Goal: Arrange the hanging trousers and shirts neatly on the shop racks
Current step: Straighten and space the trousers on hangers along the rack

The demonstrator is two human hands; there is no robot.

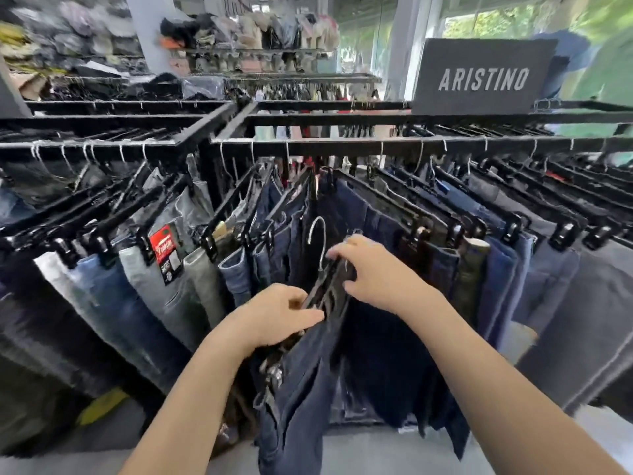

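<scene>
Both hands meet at the middle of the view on one black clip hanger point(327, 289) that is off the rack. The left hand point(279, 315), at 7 o'clock of the hanger, has its fingers curled round the near end and the waistband under it. The right hand point(375, 269), at 2 o'clock, grips the far end with bent fingers. The dark navy jeans point(301, 389) clipped to this hanger drop toward 6 o'clock, legs bunched, their lower edge cut off by the bottom of the frame.

The hanger's wire hook point(317, 234) stands free at 12 o'clock of the hands. It touches no bar and sits well below the front rail point(342, 148).

Straight above the hook a stretch of that rail is bare between neighbouring hooks. Beneath it the row parts into a narrow dark slot. Blue jeans point(236, 275) press against the slot's 9 o'clock edge. An olive pair point(474, 269) hangs among navy trousers just past its 3 o'clock edge, and from there the hangers run tightly packed to the frame's right side.

At 9 o'clock a second rack section carries pale grey jeans point(147, 286), one with a red tag point(166, 250). An ARISTINO sign point(483, 78) stands on the rack top at 1 o'clock. Grey floor point(359, 450) shows at 6 o'clock, between the arms and beneath the hems.
</scene>
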